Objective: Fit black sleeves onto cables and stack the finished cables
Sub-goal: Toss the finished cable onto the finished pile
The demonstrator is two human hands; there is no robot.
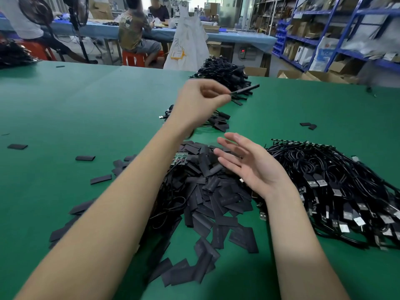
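Note:
My left hand [201, 98] is raised over the green table [86, 109] and pinches a sleeved cable end [245, 88] that points right toward the far stack of finished cables [225, 73]. A smaller heap of cables [218, 121] lies just below that hand. My right hand [244, 163] hovers with fingers spread and holds nothing, above the pile of flat black sleeves [212, 198]. A small green circuit board [179, 160] shows at the pile's left edge. To the right lies a big bundle of black USB cables [337, 187].
Loose sleeves [85, 158] are scattered over the table's left side, and two more [308, 125] lie at the right. Beyond the far edge are seated people, a white bag [188, 40], cardboard boxes and blue shelving [346, 33].

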